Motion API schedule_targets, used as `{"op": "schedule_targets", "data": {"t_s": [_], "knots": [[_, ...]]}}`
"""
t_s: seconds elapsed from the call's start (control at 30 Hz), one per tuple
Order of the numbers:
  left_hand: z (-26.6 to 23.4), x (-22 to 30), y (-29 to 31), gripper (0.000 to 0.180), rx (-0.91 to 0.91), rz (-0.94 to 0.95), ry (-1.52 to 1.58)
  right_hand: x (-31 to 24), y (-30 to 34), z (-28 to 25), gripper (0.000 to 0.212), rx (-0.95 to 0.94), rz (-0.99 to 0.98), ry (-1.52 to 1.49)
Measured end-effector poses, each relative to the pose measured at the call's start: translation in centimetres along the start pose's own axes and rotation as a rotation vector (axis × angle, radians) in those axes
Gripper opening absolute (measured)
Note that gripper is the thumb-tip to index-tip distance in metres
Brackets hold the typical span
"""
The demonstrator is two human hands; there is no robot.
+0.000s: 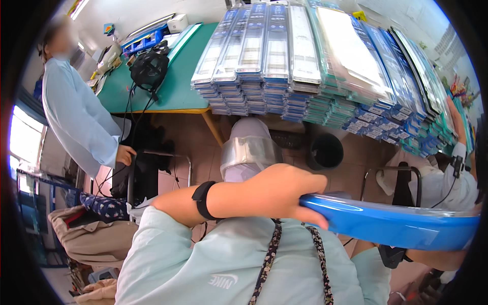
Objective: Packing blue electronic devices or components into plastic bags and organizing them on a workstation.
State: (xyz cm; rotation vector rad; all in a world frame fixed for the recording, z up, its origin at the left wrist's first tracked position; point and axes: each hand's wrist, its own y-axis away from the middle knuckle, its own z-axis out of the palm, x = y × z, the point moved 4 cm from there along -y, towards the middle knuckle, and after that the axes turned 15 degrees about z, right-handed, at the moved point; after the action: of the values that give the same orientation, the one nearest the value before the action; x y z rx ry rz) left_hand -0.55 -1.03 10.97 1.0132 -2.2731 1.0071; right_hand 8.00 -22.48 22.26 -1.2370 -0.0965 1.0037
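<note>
My left hand (290, 192) reaches across in front of my chest, a black band on its wrist. Its fingers and thumb are closed round the left end of a long, glossy blue pack (386, 219), which extends to the right rim of the picture. Under the pack runs my right forearm (432, 258), also with a black band. The pack and the picture's rim hide most of my right hand, so its fingers cannot be made out. Ahead, long flat packs (277, 46) in clear plastic lie in several high stacks on a table.
A green table (188, 66) with a yellow edge holds a black bag (149, 68). At left stands a person in a light blue smock (71, 101). Another person's white sleeve (455, 178) shows at right. Below the stacks are a dark bin (325, 152) and a clear-wrapped roundish object (249, 152).
</note>
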Motion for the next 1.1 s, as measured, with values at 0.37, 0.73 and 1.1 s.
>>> {"op": "schedule_targets", "data": {"t_s": [0.37,0.73,1.1], "knots": [[0.5,-0.5,-1.4,0.045,-0.071,-0.059,0.348,-1.5,1.5,-3.2,0.037,-0.069,-0.094,0.218],[-5.8,0.8,0.8,0.042,0.365,-0.114,0.435,6.2,1.6,3.2,0.084,0.015,-0.179,0.296],[-11.7,1.9,8.1,0.050,0.981,-0.104,-0.007,16.5,13.3,10.4,0.040,-1.196,0.907,0.424]]}}
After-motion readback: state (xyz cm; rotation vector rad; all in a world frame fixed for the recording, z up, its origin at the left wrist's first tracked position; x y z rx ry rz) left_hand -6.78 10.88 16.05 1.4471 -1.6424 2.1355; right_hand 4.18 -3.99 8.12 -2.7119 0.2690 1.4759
